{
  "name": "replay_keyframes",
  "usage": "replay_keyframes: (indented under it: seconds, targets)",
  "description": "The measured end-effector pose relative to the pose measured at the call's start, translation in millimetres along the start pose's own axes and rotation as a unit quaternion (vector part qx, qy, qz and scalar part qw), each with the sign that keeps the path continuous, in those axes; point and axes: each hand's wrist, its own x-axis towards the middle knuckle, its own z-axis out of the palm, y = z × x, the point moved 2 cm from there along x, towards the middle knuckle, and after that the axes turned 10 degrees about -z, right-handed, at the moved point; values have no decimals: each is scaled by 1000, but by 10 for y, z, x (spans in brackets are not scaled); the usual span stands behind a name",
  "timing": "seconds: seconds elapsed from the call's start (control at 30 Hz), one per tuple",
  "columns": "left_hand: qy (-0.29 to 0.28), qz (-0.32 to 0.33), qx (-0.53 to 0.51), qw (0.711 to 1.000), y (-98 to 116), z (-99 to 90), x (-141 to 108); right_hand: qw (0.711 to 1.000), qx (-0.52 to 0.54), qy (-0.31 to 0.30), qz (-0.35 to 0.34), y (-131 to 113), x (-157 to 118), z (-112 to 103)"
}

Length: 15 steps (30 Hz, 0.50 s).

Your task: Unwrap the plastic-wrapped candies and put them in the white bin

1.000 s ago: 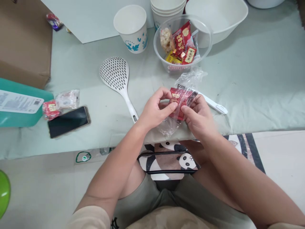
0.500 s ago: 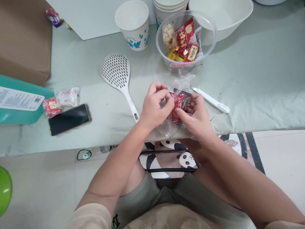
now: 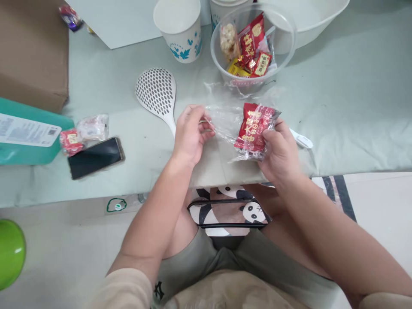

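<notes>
My right hand (image 3: 280, 150) grips a red snack packet (image 3: 252, 128) with gold characters, thumb on top, over the table's front part. Clear plastic film (image 3: 222, 122) lies partly over the packet and stretches left from it. My left hand (image 3: 193, 133) pinches the film's left end between its fingers. Partly behind my right hand lies a white utility knife (image 3: 301, 139); its blade end is hidden. A white slotted skimmer (image 3: 157, 92) rests just beyond my left hand, which covers the end of its handle.
A clear plastic bowl (image 3: 222, 71) of wrapped snacks stands ahead, beside a paper cup (image 3: 182, 32) and a white basin (image 3: 317, 28). At left are a phone (image 3: 96, 158), small wrapped packets (image 3: 93, 127), a green bottle (image 3: 28, 150) and a cardboard box (image 3: 35, 56).
My hands have moved apart, left hand leftward and right hand rightward. The film is now pulled out between them, and the packet's red printed face shows openly.
</notes>
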Motion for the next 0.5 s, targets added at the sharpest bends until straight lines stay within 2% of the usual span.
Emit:
replay_keyframes:
  seconds: [0.1,0.2,0.33,0.43,0.5]
  targets:
    - [-59,-56,94,992,-16,33,-60,1000,4,3,-3,3,19,-7]
    - [-125,-98,206,965,-44,77,-123,1000,3,-4,-19,-15,14,-2]
    - [-173,-65,249,951,-55,107,-140,990,-103,-60,-69,-43,-33,32]
    - [-174,-35,259,949,-67,95,-121,973,-196,-85,-91,-33,-61,43]
    - [-164,-23,268,949,-80,77,-108,967,-214,-89,-102,-18,-63,33]
